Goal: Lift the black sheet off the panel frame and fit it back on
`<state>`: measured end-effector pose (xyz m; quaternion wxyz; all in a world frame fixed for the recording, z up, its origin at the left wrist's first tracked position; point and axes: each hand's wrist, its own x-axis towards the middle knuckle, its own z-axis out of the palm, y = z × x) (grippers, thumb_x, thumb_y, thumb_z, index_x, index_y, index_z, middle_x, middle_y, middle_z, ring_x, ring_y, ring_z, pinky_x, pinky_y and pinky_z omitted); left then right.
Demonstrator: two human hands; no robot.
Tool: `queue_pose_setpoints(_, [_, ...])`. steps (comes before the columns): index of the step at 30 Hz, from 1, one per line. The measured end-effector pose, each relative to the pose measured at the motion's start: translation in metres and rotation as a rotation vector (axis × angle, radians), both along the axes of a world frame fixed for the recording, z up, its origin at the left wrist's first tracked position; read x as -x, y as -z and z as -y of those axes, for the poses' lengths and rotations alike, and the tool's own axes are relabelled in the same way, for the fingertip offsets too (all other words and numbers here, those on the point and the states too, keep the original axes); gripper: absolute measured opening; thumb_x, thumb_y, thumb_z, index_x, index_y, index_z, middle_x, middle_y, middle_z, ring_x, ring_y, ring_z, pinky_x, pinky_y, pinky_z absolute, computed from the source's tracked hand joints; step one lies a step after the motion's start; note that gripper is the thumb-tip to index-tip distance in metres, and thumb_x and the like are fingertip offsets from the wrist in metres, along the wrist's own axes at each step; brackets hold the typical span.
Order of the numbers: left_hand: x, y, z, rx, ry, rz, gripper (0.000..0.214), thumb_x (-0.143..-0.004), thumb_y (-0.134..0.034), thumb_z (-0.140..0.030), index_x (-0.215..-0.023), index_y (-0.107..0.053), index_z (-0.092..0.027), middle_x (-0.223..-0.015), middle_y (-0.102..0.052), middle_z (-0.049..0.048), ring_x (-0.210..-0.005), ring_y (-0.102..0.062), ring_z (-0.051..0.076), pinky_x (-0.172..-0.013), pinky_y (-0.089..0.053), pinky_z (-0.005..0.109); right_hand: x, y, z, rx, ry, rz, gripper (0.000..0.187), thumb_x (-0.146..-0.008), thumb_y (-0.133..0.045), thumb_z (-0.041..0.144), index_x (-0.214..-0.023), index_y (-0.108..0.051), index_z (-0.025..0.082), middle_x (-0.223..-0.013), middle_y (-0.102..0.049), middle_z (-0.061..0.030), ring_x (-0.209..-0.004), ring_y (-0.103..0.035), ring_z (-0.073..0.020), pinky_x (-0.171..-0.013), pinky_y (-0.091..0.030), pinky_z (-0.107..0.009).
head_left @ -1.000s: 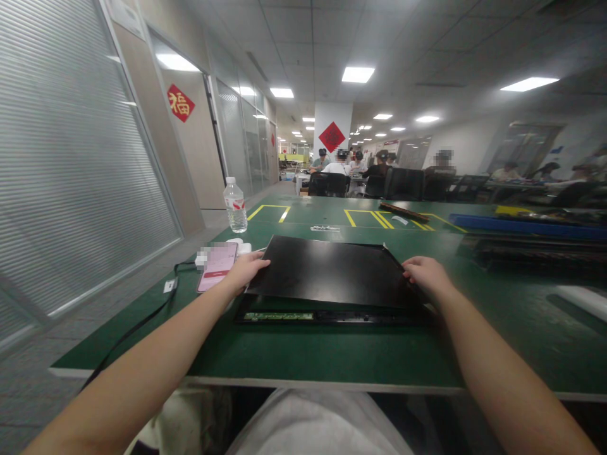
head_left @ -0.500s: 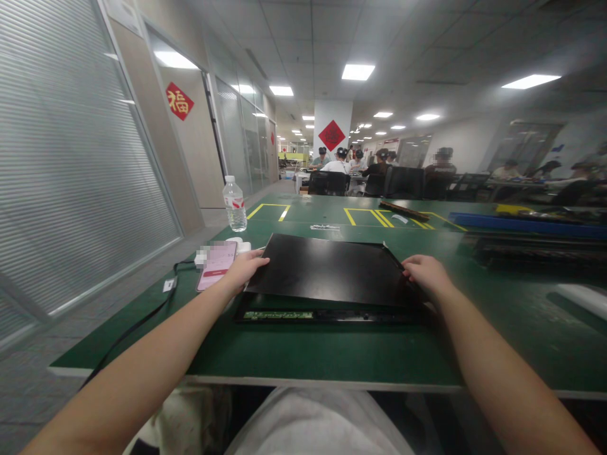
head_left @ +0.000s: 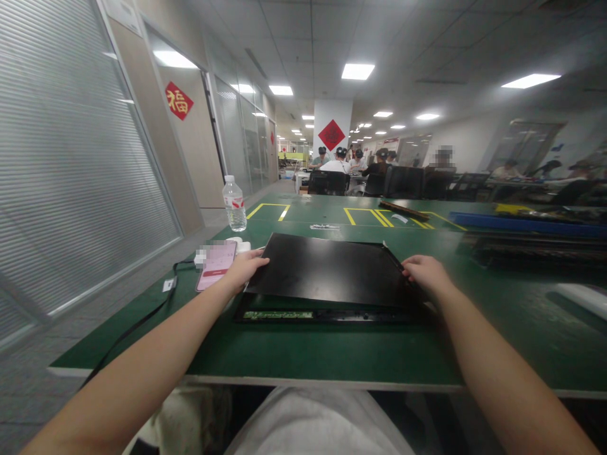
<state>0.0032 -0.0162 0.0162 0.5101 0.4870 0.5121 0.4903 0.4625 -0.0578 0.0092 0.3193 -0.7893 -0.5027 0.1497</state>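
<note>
A flat, glossy black panel (head_left: 322,265) lies slightly askew over a shallow black frame on the green table. Along the near side of the frame (head_left: 365,315) a strip of green circuit board (head_left: 277,315) shows on the left. My left hand (head_left: 246,265) pinches the panel's left edge, thumb on top. At the right edge, my right hand (head_left: 427,273) has its fingers closed by a thin black rim; whether they grip the panel alone or the rim too, I cannot tell. The panel hides most of the frame beneath it.
A phone (head_left: 217,268) and a white case lie left of the panel, beside a black cable (head_left: 137,322). A water bottle (head_left: 234,203) stands farther back. Blue and black long parts (head_left: 526,224) lie at the right, a brush (head_left: 403,210) behind. Several people sit at distant tables.
</note>
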Motion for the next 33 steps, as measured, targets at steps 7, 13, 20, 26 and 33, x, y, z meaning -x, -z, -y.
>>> queue_pose_setpoints(7, [-0.0006, -0.0011, 0.0016, -0.005, -0.007, -0.012, 0.033, -0.061, -0.078, -0.017, -0.094, -0.075, -0.016, -0.072, -0.077, 0.0044, -0.066, -0.073, 0.023, -0.064, -0.056, 0.031, -0.003, 0.0024, -0.002, -0.004, -0.013, 0.004, 0.02, -0.075, -0.059, 0.021, -0.089, -0.073, 0.018, -0.074, -0.074, -0.0035, -0.055, -0.064, -0.014, -0.058, -0.045, -0.024])
queue_pose_setpoints(13, [-0.0004, 0.0011, 0.0024, -0.006, 0.058, -0.002, 0.043, -0.056, -0.081, -0.024, -0.097, -0.073, -0.014, -0.075, -0.077, 0.0059, -0.064, -0.072, 0.023, -0.063, -0.056, 0.032, -0.0024, 0.0023, -0.0016, 0.0, -0.011, -0.002, 0.02, -0.076, -0.059, 0.02, -0.09, -0.073, 0.018, -0.075, -0.074, -0.0036, -0.056, -0.065, -0.0137, -0.059, -0.046, -0.024])
queue_pose_setpoints(20, [0.0, 0.0015, 0.0021, -0.02, 0.035, -0.074, 0.038, -0.061, -0.079, -0.024, -0.097, -0.074, -0.016, -0.075, -0.077, 0.0049, -0.072, -0.074, 0.024, -0.071, -0.057, 0.033, 0.0009, 0.0013, -0.0011, 0.016, -0.012, 0.019, 0.023, -0.078, -0.056, 0.019, -0.093, -0.073, 0.016, -0.076, -0.074, -0.0038, -0.055, -0.064, -0.012, -0.057, -0.046, -0.022])
queue_pose_setpoints(26, [0.001, 0.0018, -0.0001, -0.009, 0.063, -0.001, 0.041, -0.06, -0.081, -0.023, -0.1, -0.073, -0.016, -0.083, -0.079, 0.0071, -0.072, -0.074, 0.023, -0.069, -0.057, 0.032, -0.0017, 0.0046, -0.0038, 0.011, -0.021, 0.005, 0.024, -0.077, -0.056, 0.019, -0.093, -0.073, 0.017, -0.077, -0.074, -0.0037, -0.056, -0.064, -0.0117, -0.058, -0.046, -0.022])
queue_pose_setpoints(33, [0.0003, 0.0034, -0.0006, 0.016, 0.074, 0.055, 0.042, -0.065, -0.077, -0.017, -0.106, -0.071, -0.015, -0.083, -0.079, 0.0063, -0.068, -0.073, 0.02, -0.066, -0.057, 0.029, -0.0051, 0.0093, -0.0065, -0.005, -0.03, 0.002, 0.024, -0.076, -0.057, 0.019, -0.093, -0.073, 0.016, -0.077, -0.074, -0.0044, -0.055, -0.064, -0.0116, -0.057, -0.046, -0.021])
